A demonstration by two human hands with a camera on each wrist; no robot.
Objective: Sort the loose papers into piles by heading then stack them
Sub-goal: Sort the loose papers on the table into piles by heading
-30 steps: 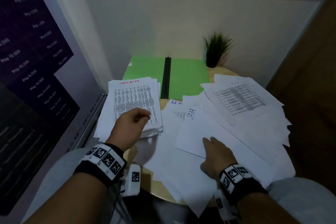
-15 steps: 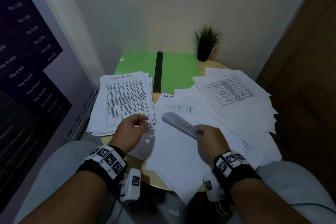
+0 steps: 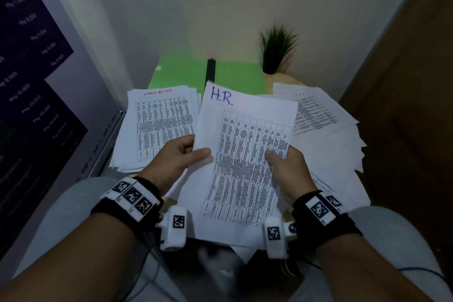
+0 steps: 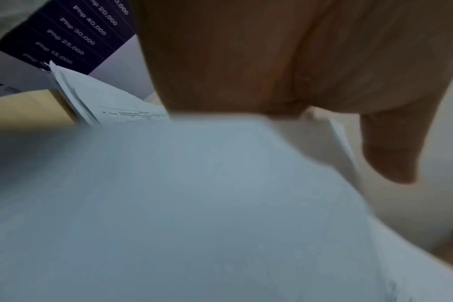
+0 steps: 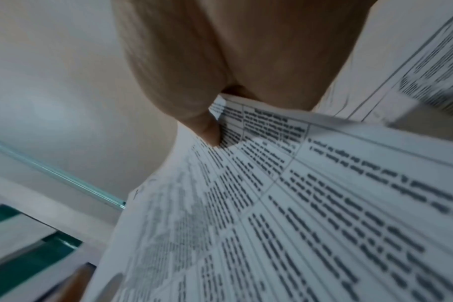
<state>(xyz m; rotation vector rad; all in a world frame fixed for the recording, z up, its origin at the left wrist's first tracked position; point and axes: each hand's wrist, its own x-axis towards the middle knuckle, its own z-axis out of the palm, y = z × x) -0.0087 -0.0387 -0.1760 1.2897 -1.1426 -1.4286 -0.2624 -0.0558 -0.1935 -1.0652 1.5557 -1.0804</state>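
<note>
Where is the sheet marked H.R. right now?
In the head view the H.R. sheet is held up at centre, the left hand pinching its left edge and the right hand its right, between the red-headed pile and the loose papers.

Looks like an office corner: small round wood table [image 3: 284, 81] w/ printed table sheets [image 3: 161, 122], one headed "H.R." [image 3: 245, 144], green folder [image 3: 181, 73], potted plant [image 3: 275, 49], wall poster [image 3: 31, 61] listing Php amts.
</note>
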